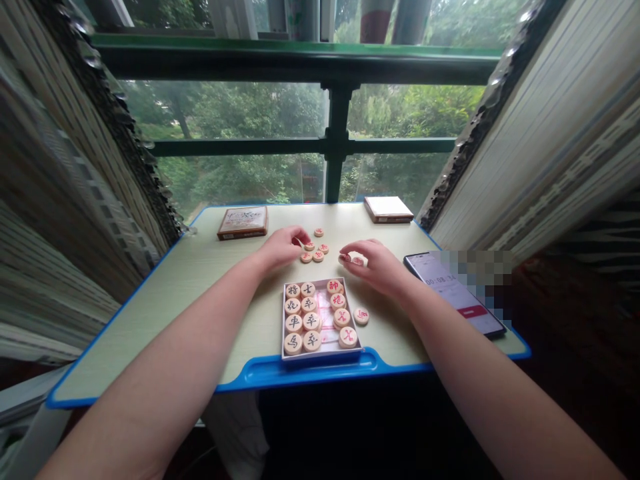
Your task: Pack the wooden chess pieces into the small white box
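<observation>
A small open box (320,353) near the table's front edge holds several round wooden chess pieces (310,313) marked in black and red. One red-marked piece (361,315) lies just right of the box. A cluster of loose red-marked pieces (315,252) sits further back. My left hand (281,245) rests beside that cluster, fingers curled with the fingertips at a piece. My right hand (376,261) hovers to the right, thumb and forefinger pinched on a red-marked piece (345,257).
The pale table has a blue rim (300,375). A brown box lid (243,222) lies at the back left, a flat white-topped box (388,209) at the back right. A phone (457,290) with a lit screen lies at the right edge. Curtains flank a window.
</observation>
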Motion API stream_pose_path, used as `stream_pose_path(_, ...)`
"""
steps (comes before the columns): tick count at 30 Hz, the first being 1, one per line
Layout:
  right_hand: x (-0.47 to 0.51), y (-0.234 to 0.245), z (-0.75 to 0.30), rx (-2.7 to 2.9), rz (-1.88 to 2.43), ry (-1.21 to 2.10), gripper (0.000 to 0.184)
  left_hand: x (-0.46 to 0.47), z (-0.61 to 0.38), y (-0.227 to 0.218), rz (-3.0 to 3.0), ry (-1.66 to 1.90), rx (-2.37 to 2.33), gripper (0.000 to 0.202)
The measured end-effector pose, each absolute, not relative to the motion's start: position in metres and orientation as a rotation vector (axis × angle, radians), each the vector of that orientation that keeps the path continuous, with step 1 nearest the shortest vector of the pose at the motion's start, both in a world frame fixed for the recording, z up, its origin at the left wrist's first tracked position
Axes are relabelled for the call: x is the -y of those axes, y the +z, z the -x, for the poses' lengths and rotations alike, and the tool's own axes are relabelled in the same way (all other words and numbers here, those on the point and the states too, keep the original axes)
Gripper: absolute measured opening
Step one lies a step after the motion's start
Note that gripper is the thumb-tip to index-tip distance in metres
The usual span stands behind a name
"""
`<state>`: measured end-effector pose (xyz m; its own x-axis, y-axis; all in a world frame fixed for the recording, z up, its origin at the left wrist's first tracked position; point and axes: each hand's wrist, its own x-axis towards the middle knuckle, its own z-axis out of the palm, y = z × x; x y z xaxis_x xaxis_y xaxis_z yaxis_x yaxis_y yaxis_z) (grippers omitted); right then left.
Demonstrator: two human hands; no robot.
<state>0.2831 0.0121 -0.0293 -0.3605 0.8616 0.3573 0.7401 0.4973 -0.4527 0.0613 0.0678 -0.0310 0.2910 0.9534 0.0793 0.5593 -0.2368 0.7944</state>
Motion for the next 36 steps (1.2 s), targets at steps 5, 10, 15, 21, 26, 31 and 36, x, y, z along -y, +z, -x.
stream_pose_path(5,-0.011,-0.028,-0.283,2.223,1.355,0.290,0.012,-0.070,-0.059,-0.032,-1.985,0.699,-1.501,0.024)
stream_pose_path(10,-0.014,-0.032,-0.282,2.316,1.381,0.262,0.013,-0.071,-0.060,-0.036,-2.208,0.678,-1.533,0.024)
stream_pose_path(15,-0.013,-0.031,-0.282,2.319,1.405,0.275,0.014,-0.072,-0.061,-0.041,-2.325,0.664,-1.505,0.036)
stream_pose_path(21,-0.013,-0.031,-0.282,2.326,1.387,0.277,0.013,-0.070,-0.065,-0.042,-2.188,0.721,-1.574,0.029)
stream_pose_path(26,-0.013,-0.031,-0.283,2.326,1.407,0.282,0.014,-0.070,-0.068,-0.043,-2.050,0.738,-1.570,0.026)
stream_pose_path(31,-0.013,-0.029,-0.284,2.298,1.459,0.287,0.020,-0.072,-0.068,-0.045,-2.135,0.719,-1.626,0.032)
stream_pose_path(36,-0.014,-0.028,-0.283,2.317,1.459,0.264,0.017,-0.071,-0.068,-0.045,-2.281,0.634,-1.614,0.035)
